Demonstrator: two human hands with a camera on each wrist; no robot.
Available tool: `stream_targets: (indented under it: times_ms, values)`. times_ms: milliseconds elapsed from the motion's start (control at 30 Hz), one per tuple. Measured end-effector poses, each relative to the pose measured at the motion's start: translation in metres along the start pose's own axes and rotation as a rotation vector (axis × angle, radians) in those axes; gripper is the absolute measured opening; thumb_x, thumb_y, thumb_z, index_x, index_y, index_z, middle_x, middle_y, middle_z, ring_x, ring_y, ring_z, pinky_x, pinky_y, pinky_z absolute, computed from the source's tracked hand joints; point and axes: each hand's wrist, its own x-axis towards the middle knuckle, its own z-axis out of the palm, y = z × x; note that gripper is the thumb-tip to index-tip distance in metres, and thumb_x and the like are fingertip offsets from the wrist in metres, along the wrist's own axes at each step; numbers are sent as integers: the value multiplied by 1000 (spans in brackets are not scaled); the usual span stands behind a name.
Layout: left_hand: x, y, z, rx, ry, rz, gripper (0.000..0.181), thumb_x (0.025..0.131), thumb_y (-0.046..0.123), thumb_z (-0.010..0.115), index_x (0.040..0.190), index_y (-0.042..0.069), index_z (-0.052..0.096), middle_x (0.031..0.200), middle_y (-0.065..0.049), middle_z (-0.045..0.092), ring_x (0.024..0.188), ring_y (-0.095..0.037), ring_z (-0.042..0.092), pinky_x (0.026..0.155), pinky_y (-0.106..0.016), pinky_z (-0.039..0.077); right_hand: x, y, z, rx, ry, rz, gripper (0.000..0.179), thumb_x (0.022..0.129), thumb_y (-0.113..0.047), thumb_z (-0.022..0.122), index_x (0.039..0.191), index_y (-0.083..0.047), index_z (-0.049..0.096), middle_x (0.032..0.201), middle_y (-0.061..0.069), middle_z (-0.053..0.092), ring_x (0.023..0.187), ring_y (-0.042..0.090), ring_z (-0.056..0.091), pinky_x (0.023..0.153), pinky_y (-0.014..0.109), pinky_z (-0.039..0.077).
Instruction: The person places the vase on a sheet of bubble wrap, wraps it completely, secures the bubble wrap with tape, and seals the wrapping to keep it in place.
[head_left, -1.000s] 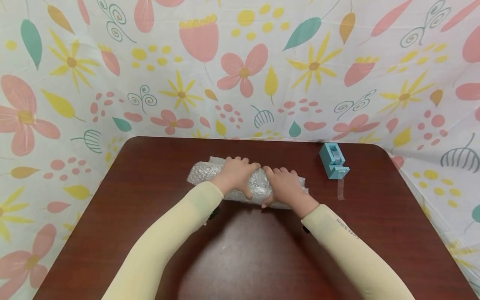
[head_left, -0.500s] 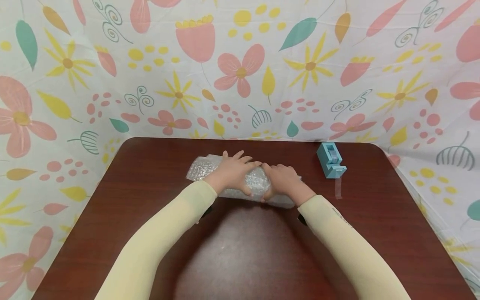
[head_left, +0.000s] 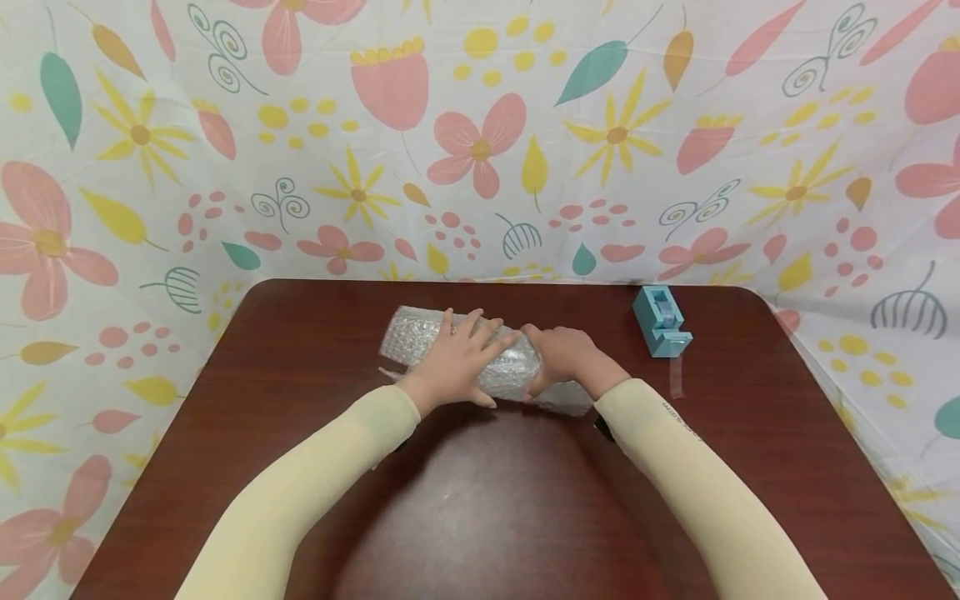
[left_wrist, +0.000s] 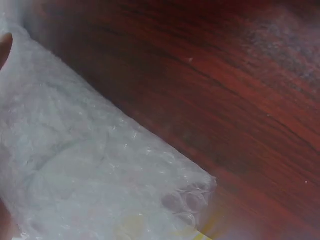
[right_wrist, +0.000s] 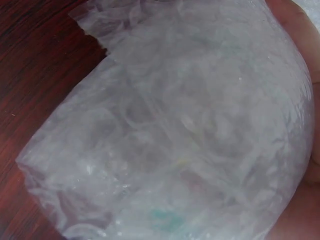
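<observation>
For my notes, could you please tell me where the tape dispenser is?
In the head view, the tape dispenser stands near the far edge of the table, right of the bubble wrap.

small dark lettering (head_left: 681, 422) on the right sleeve (head_left: 697, 483) is too blurred to read.

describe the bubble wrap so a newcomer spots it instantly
On the dark reddish wood-grained table, find the left hand and right hand. Under them lies a long bundle of clear, crinkled bubble wrap, unlike the boxy light blue tape dispenser to its right.
</observation>
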Motion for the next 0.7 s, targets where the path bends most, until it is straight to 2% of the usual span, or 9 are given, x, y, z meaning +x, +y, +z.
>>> stream_targets:
  times_ms: [100, 233, 400, 533, 700]
  values:
    - [-1, 3, 3, 30, 18, -20, 114, 69, 73, 80, 161, 28, 30, 159, -10, 45, 146, -45, 41, 108, -72, 40, 1, 2, 0, 4, -5, -4, 115, 69, -57, 89, 156, -5, 34, 117, 12, 75, 93, 27, 71, 83, 46, 59]
    - [-2, 10, 3, 50, 29, -64, 109, 71, 65, 84, 160, 29, 32, 158, -12, 44, 144, -45, 45, 103, -68, 47, 4, 4, -1, 12, -15, -21, 115, 68, -57, 89, 155, -4, 35, 114, 11, 76, 91, 25, 71, 82, 44, 59]
    - [-3, 17, 1, 153, 12, -120, 103, 77, 70, 77, 160, 31, 31, 158, -13, 43, 144, -41, 46, 101, -59, 51, 7, 4, -1, 11, -19, -24, 113, 68, -57, 89, 153, -4, 36, 117, 12, 75, 92, 25, 71, 85, 45, 58]
    - [-5, 22, 3, 261, 20, -111, 100, 81, 75, 68, 161, 29, 29, 157, -15, 46, 143, -40, 48, 100, -55, 54, 5, 4, 0, 9, -17, -16, 110, 68, -57, 90, 151, -6, 39, 117, 12, 75, 89, 24, 70, 84, 45, 59]
    - [-7, 23, 5, 346, 86, -83, 96, 83, 77, 63, 160, 28, 34, 153, -14, 52, 139, -38, 53, 99, -53, 55, 0, 3, 2, 13, 18, -25, 111, 67, -59, 90, 151, -6, 41, 120, 13, 74, 97, 28, 72, 87, 48, 58]
